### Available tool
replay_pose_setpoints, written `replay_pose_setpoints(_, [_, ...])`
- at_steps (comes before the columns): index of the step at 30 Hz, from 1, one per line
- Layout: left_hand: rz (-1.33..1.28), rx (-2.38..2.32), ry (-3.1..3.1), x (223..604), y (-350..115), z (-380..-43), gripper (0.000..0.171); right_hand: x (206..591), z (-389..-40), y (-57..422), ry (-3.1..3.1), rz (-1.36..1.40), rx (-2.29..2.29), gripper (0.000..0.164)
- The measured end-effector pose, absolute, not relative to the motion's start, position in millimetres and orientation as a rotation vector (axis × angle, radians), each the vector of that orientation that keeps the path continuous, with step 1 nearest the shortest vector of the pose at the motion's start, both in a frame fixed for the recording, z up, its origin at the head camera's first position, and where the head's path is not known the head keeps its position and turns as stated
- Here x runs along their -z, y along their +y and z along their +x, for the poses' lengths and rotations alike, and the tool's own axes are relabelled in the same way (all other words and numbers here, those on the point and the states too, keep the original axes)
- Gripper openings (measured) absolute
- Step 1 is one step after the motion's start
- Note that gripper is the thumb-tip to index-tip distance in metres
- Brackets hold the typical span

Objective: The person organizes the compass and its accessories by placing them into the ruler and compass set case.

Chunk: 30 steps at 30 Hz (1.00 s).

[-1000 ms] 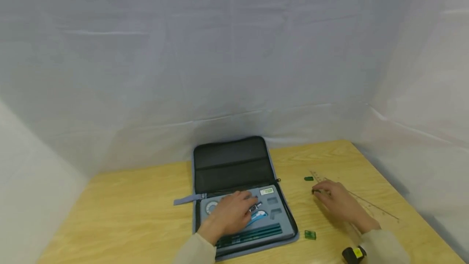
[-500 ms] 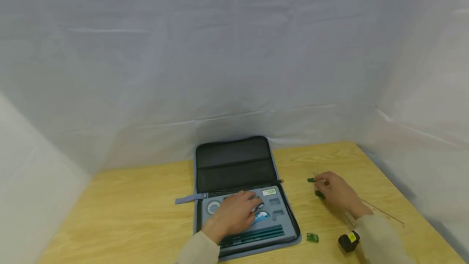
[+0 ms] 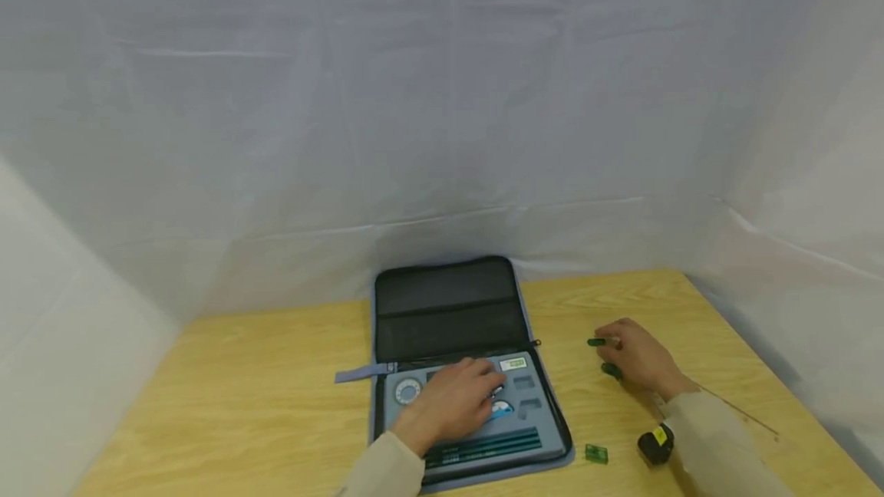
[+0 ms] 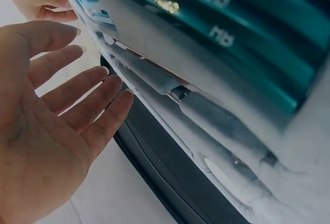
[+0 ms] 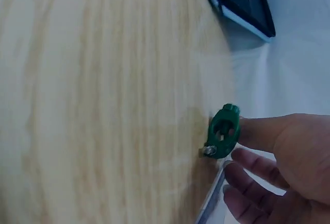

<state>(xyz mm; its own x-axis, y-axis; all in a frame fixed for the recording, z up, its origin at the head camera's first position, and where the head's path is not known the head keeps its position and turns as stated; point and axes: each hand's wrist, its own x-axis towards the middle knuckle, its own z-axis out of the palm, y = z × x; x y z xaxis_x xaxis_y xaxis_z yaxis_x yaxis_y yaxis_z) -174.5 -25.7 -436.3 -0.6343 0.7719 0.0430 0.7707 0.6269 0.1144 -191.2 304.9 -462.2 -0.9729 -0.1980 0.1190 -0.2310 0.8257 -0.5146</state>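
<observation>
Your zip case (image 3: 449, 336) lies unfolded on the wooden table (image 3: 276, 374), its lid toward the far edge. Your left hand (image 3: 454, 403) is over the middle of the grey tray (image 3: 550, 422), fingers extended and spread, grasping nothing. Below it, dark green pencils (image 3: 493, 443), two marked 2B and HB, lie along the tray's near edge; a white eraser (image 3: 513, 363) occupies its far right corner.

Your right hand (image 3: 641, 359) is beyond the case's right edge, toward the table's far right corner. Its fingers are bent above a small green piece (image 3: 595, 342); whether they have pinched it I cannot tell, since the fingertips hide the contact. Just beside the thumb is a green screw fitting (image 5: 224, 131), slotted, possibly a compass clamp. A translucent green block (image 3: 597, 454) lies near the case's near right corner.

Risks noted: the thumb could knock the screw fitting away, because it is so close. A shallow pinch could let the small piece slip. Your right sleeve (image 3: 718, 436) could drag the clear ruler or set square (image 3: 737, 409) beside it. Lowering the left hand carelessly could unseat tray contents.
</observation>
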Motion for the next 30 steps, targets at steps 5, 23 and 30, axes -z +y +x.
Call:
replay_pose_setpoints(5, [1.335, -0.167, 2.83, 434.9, -25.9, -175.0, 0.033, 458.5, -194.9, 303.4, -2.955, 0.393, -0.803, 0.023])
replay_pose_setpoints(23, [1.271, -0.143, 2.868, 431.1, -39.6, -177.4, 0.032, 462.7, -198.4, 314.3, -2.995, 0.28, -0.875, 0.016])
replay_pose_setpoints(30, [1.214, -0.154, 2.881, 430.3, -49.4, -185.5, 0.032, 457.3, -203.1, 309.9, -2.916, 0.287, -0.967, 0.024])
